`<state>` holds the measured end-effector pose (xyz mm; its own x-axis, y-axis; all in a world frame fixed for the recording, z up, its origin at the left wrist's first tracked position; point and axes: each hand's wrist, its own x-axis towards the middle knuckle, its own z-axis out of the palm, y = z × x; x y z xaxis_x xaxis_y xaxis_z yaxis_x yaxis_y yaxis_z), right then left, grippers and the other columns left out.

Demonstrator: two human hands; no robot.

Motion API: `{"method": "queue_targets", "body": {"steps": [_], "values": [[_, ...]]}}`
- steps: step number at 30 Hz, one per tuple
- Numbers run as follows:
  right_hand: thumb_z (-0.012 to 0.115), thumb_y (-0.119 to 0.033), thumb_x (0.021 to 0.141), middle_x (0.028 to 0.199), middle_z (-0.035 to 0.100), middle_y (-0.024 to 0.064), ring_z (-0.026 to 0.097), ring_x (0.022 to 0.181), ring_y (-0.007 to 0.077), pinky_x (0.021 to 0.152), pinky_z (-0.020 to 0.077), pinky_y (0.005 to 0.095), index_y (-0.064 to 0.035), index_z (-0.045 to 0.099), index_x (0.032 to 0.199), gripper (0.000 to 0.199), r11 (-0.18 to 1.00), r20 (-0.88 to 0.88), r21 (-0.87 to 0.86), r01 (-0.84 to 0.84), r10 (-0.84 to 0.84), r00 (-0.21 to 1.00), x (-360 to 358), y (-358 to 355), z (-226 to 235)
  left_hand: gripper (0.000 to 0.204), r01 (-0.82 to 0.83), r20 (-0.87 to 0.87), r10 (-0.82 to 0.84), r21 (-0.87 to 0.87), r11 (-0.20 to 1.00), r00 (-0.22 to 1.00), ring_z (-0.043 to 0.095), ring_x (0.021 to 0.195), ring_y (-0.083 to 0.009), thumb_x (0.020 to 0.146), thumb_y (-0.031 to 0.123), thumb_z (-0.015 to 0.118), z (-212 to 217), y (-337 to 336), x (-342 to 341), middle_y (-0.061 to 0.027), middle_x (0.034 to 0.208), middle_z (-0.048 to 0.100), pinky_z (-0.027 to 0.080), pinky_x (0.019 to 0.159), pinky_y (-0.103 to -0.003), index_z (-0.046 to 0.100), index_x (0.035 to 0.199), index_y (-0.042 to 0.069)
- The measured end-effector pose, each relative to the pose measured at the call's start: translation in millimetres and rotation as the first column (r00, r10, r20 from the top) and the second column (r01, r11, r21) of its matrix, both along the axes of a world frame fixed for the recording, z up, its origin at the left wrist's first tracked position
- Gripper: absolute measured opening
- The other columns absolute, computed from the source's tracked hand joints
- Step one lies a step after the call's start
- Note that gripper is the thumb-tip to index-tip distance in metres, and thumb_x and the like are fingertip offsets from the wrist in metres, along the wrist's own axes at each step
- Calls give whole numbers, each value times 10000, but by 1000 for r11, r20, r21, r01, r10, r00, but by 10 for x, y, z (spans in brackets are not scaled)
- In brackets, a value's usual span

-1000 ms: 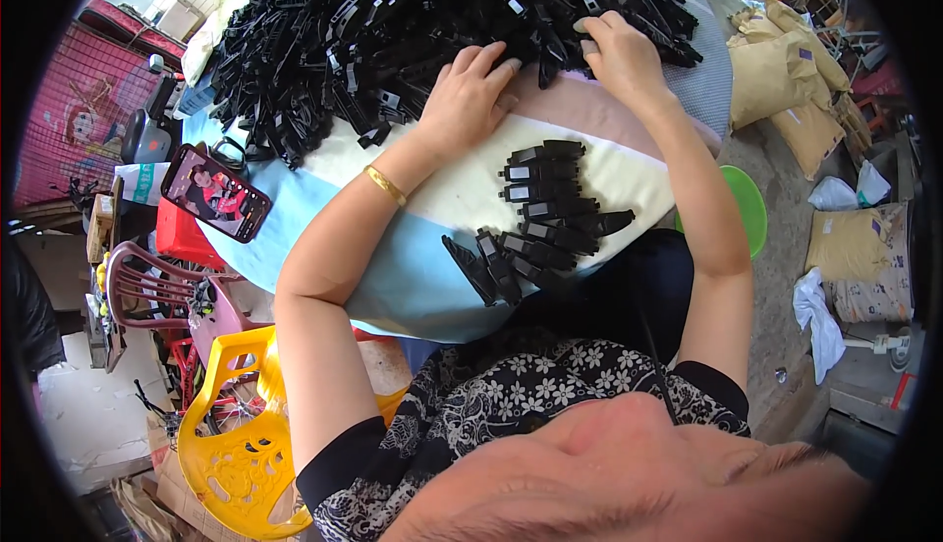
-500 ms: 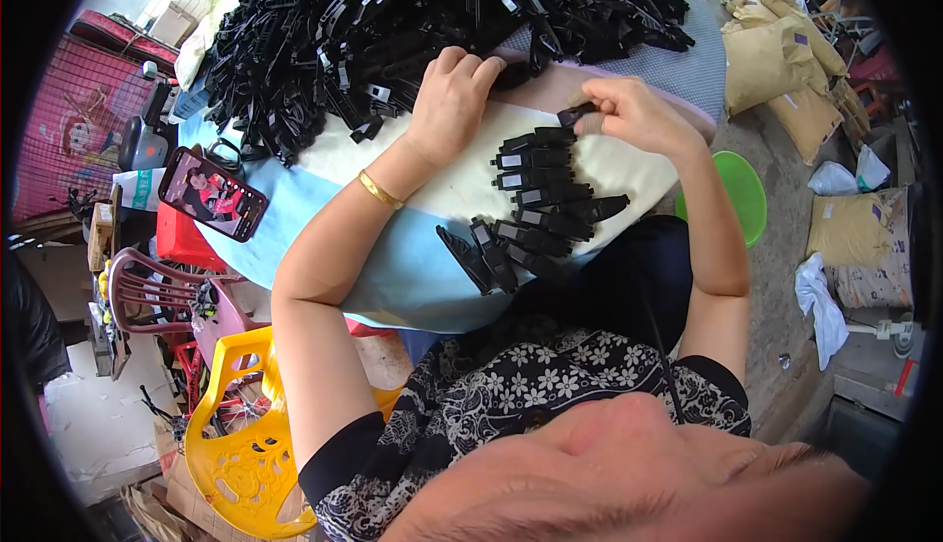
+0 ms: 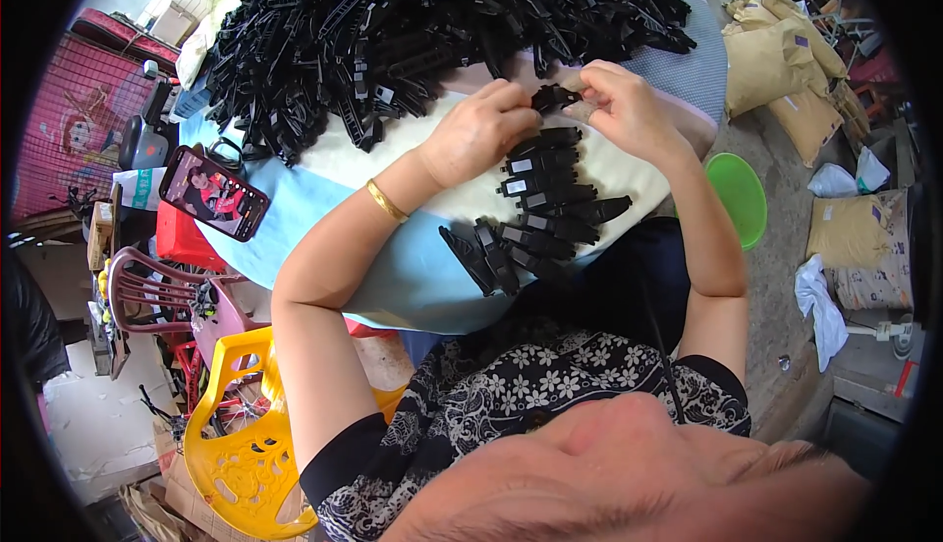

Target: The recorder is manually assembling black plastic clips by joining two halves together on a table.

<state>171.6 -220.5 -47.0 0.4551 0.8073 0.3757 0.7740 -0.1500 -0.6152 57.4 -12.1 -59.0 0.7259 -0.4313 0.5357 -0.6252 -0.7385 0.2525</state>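
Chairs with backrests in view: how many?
2. The yellow chair is at the lower left of the picture; the pink chair is above it, left of the cloth-covered table. Others may be hidden.

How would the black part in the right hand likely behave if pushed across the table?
Likely light: the right hand pinches the black part. Probably stiff, as the laid-out parts hold crisp outlines. It may slide rather than roll, given those angular shapes.
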Motion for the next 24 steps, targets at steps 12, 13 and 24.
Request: {"method": "queue_targets", "body": {"steps": [12, 13, 24], "values": [[674, -77, 820, 878, 669, 144, 663, 772, 199, 676, 506, 300, 14, 587, 987, 209, 999, -227, 34, 6, 2, 974, 109, 36, -129, 206, -364, -295, 288, -247, 898, 911, 594, 775, -304, 716, 120, 694, 6, -64, -4, -144, 817, 609, 488, 719, -377, 623, 867, -2], [675, -71, 820, 885, 675, 140, 662, 776, 182, 677, 506, 289, 17, 586, 986, 208, 992, -226, 111, 55, -29, 974, 109, 30, -113, 198, -395, -289, 315, -283, 874, 904, 602, 741, -296, 716, 118, 693, 47, -54, -32, -144, 805, 610, 496, 689, -370, 627, 857, -3], [704, -45, 748, 721, 566, 48, 544, 681, 92, 600, 457, 257, 33, 606, 894, 192, 980, -148, -195, 47, -77, 986, -137, -34, 147, 202, -189, -358, 114, -180, 965, 927, 606, 704, -285, 724, 20, 676, 47, -21, -75, -137, 812, 599, 500, 662, -343, 641, 922, -4]]}}
